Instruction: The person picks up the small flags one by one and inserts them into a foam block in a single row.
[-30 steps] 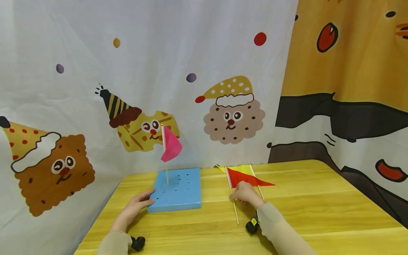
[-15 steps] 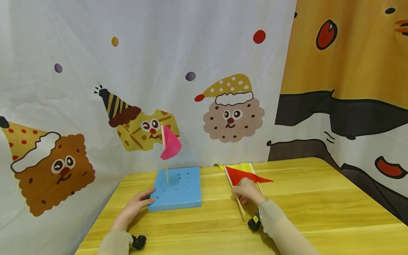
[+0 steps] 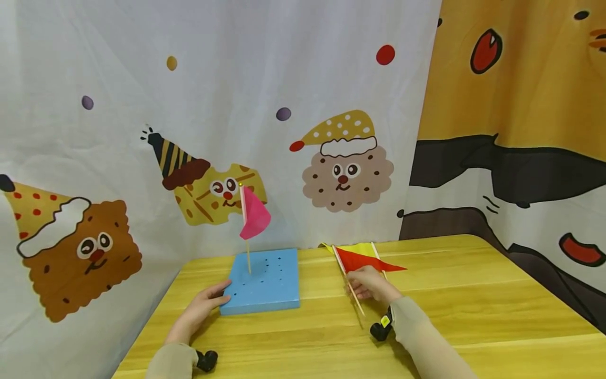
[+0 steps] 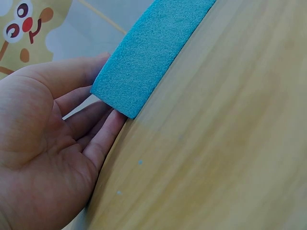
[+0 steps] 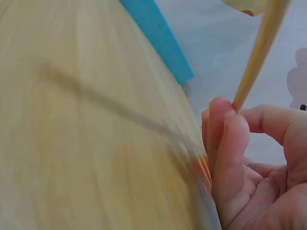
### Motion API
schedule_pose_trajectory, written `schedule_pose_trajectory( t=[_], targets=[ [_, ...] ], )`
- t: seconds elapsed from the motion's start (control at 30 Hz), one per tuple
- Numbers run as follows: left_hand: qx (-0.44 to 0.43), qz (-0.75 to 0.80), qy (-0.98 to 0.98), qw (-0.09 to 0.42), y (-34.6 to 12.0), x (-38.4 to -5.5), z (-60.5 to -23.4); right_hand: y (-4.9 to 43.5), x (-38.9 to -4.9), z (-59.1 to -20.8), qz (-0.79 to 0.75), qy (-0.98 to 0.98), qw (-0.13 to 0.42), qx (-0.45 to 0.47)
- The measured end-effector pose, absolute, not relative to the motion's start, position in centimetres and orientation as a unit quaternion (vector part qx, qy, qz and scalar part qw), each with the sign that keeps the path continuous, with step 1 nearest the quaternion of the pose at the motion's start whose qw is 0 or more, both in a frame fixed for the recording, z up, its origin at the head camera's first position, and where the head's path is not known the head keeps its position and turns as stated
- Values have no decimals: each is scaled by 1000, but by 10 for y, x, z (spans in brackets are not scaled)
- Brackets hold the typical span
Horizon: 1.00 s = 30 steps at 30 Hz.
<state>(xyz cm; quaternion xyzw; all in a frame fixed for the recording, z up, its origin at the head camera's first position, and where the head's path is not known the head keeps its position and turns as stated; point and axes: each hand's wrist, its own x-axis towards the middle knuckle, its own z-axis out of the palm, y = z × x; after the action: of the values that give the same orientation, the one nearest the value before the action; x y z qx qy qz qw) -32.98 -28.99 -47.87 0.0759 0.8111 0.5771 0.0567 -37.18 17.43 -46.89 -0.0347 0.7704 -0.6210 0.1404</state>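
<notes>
My left hand (image 3: 202,306) rests against the left side of a blue foam block (image 3: 272,297), its fingers fairly straight at the block's corner in the left wrist view. Small holes dot the block's top. A pink flag (image 3: 256,215) stands upright in it on a thin wooden stick. To the right, my right hand (image 3: 371,284) pinches the stick (image 5: 259,57) of a red triangular flag (image 3: 364,260) between thumb and fingertips. The stick's lower end is raised off the table, with its shadow apart from it. Beyond the red flag lies a yellow flag (image 3: 362,249), partly covered by it.
The wooden table (image 3: 303,347) ends at the back against a white curtain (image 3: 236,79) printed with cartoon biscuits. A black wrist camera (image 3: 206,361) sits on the left wrist, another (image 3: 380,330) on the right.
The red flag's stick has tilted, its lower end swinging right and rising off the table. My right fingers have shifted along it. My left hand and the foam block stay put.
</notes>
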Motion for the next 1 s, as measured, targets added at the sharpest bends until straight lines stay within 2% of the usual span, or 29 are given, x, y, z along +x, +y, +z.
schedule_pose_trajectory(
  t=[0.23, 0.53, 1.0],
  targets=[
    [67, 583, 808, 55, -289, -332, -478, 175, -375, -464, -678, 716, 165, -31],
    [66, 572, 816, 48, -288, -331, -480, 171, -373, -452, -695, 699, 168, -15],
    [63, 578, 812, 47, -288, -327, -478, 157, -360, -411, -725, 677, 111, -58]
  ],
)
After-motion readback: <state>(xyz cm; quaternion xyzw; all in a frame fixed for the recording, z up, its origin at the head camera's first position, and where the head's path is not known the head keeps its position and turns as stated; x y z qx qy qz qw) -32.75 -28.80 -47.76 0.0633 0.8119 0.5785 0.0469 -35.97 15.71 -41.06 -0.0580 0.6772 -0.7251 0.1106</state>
